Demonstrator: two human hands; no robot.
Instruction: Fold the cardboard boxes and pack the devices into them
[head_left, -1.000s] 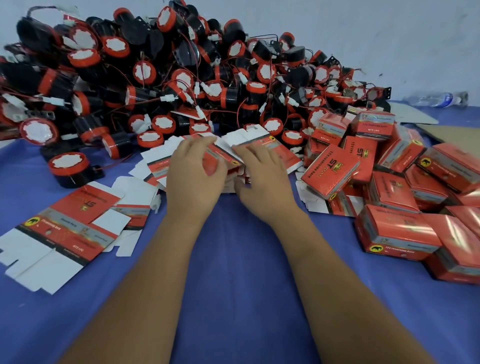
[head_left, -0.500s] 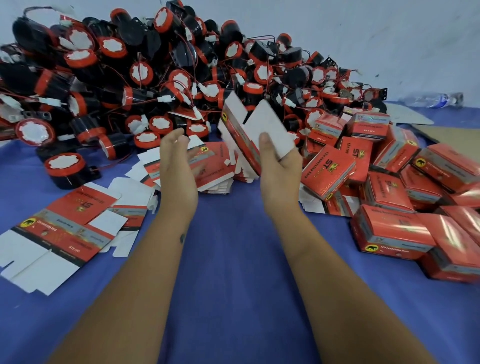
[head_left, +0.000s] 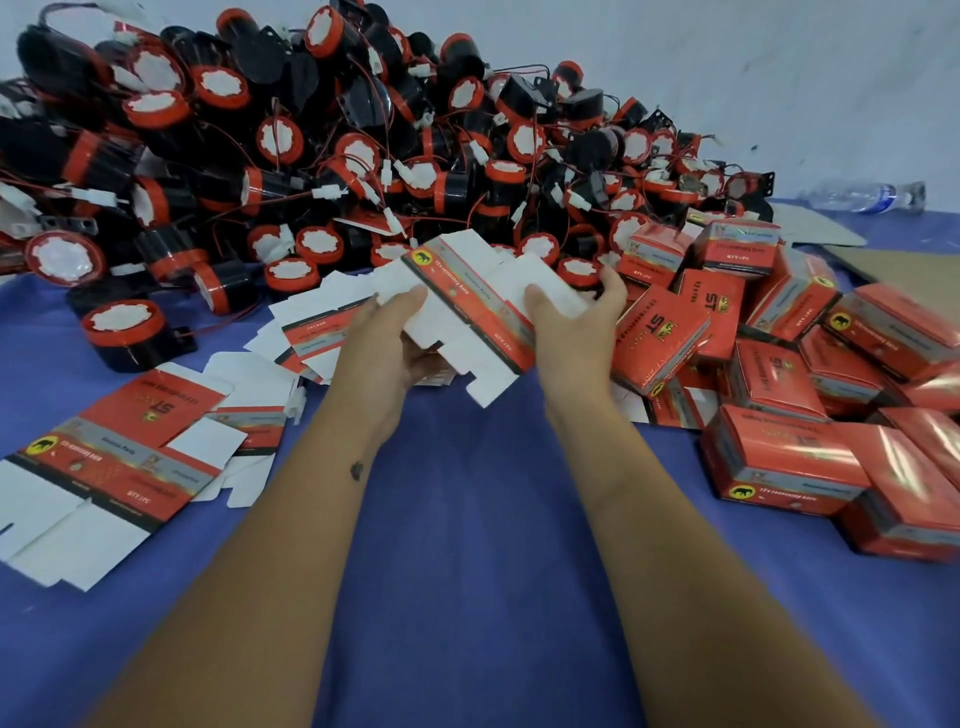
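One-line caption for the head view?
Both hands, left and right, hold a flat box blank before piled devices.

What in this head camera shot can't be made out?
- Left hand fingers: under the flat carton it holds.
- Finished boxes at far right: print motion-blurred.
- Device pile: cut off at the left and top edges.
- Water bottle: label too small.

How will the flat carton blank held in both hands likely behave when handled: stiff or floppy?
The carton blank looks thin, so probably light and bendy along its creases. Its glossy print may be slightly slippery. The left hand and right hand support opposite sides.
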